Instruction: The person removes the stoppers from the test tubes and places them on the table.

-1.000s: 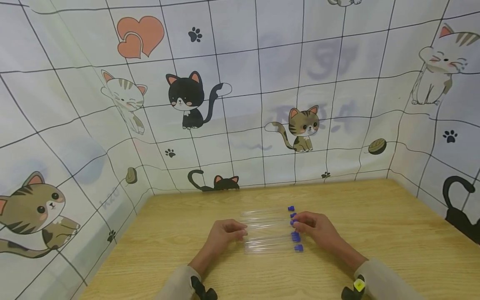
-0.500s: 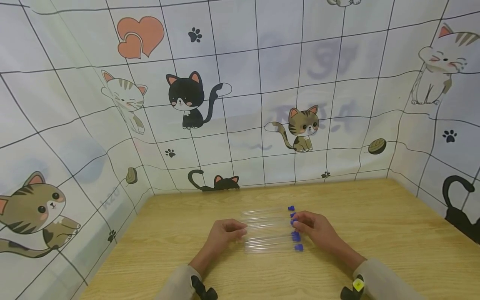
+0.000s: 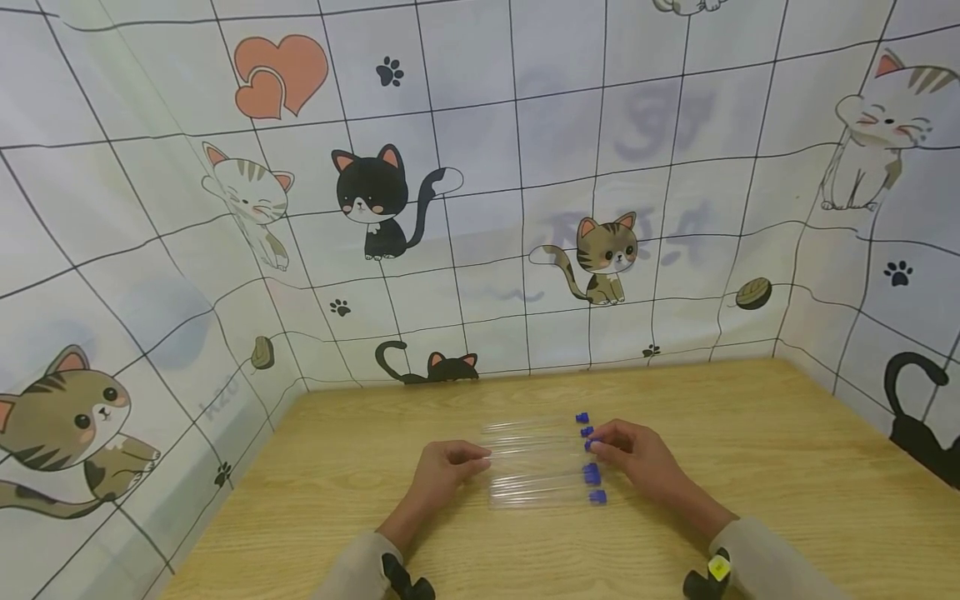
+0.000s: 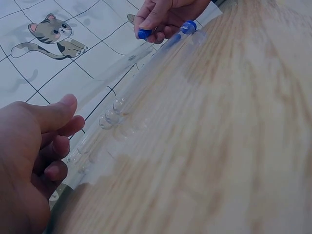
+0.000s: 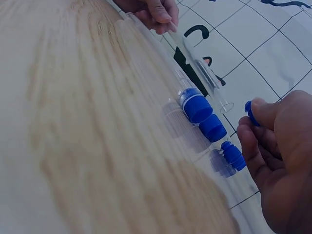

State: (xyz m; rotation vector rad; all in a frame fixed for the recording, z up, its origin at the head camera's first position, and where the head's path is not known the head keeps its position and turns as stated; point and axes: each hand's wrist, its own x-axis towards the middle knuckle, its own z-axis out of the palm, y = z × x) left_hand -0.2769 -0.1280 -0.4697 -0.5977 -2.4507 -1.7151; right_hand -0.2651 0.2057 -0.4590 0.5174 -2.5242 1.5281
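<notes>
my left hand (image 3: 444, 473) + my right hand (image 3: 643, 458): 2 | blue caps (image 3: 597, 497): at least 5 — some overlap | clear tubes (image 3: 528, 482): several — exact count unclear | table (image 3: 510, 554): 1

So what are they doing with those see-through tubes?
A person's left grip pinches one clear tube at its far end, and their right grip pinches a small blue cap. The cap is close to the tube's open end, but isn't on it. More clear tubes lie on the wooden table, with blue caps along one side. I can't tell if all of those are fitted.
</notes>
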